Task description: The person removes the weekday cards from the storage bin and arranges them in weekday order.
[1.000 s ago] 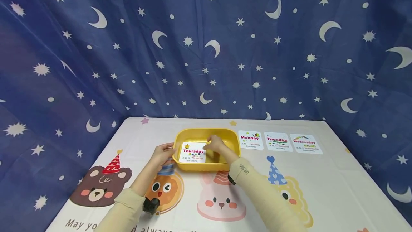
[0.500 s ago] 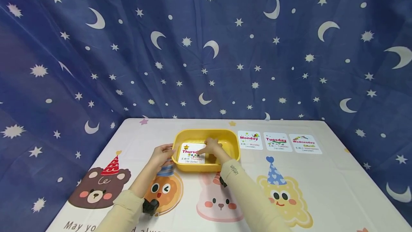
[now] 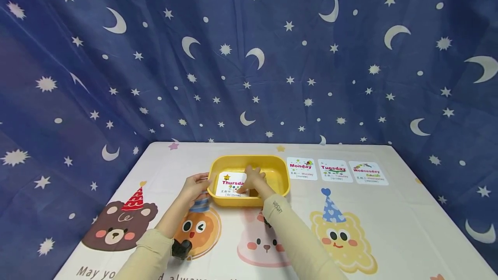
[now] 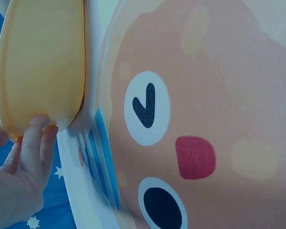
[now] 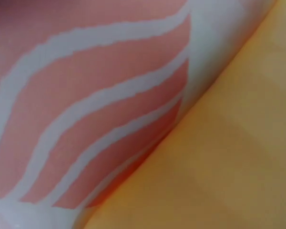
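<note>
A yellow plastic tray [image 3: 278, 180] stands on the table, with a white Thursday card [image 3: 233, 176] lying in its left half. My left hand [image 3: 196, 187] grips the tray's left end. In the left wrist view, its fingers [image 4: 33, 143] lie against the outside of the end wall. My right hand [image 3: 254, 180] reaches into the tray over the card's right part. Its thumb touches the card's lower right area, and the other fingers spread near the card's right edge. Whether they pinch the card cannot be seen. The right wrist view shows only tray wall and tablecloth.
To the tray's right, a Monday card [image 3: 301, 169], a Tuesday card [image 3: 335, 171] and a Wednesday card [image 3: 368, 173] lie in a row. A printed tablecloth [image 3: 404, 228] covers the table. A blue curtain [image 3: 249, 55] with moons and stars hangs behind.
My right hand has moved left inside the tray, bringing its thumb onto the Thursday card. That card has shifted slightly to the right. My left hand has stayed at the tray's end.
</note>
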Tool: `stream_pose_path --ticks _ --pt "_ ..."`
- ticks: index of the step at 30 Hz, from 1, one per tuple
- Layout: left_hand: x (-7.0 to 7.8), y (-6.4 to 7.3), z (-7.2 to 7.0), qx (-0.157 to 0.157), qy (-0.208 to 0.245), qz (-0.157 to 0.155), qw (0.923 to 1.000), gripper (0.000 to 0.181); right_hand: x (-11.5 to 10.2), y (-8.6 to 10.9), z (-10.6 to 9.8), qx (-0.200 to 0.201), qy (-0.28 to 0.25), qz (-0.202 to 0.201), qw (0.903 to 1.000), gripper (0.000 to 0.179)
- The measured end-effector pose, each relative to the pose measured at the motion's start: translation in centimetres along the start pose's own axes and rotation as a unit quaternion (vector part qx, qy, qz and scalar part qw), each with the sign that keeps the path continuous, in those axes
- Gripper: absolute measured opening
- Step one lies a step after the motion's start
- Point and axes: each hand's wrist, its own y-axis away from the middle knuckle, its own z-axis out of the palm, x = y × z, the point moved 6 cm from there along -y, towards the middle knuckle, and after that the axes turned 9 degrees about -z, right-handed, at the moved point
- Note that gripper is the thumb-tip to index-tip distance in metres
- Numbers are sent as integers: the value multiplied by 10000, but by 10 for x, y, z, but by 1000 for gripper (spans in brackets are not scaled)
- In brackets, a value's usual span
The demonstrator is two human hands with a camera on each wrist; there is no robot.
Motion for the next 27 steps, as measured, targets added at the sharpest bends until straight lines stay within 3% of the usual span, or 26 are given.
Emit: stream_pose_path --ticks 12,20,27 --pt "0 2 0 12 -78 28 10000 43 6 -3 -3 -28 -612 -172 9980 79" --pt "-1 1 2 -26 -29 40 10000 43 12 -6 -3 -115 -815 -182 9964 71" --pt "-2 -1 1 -69 7 19 10000 43 17 -10 -6 -307 -1552 -273 9870 69"
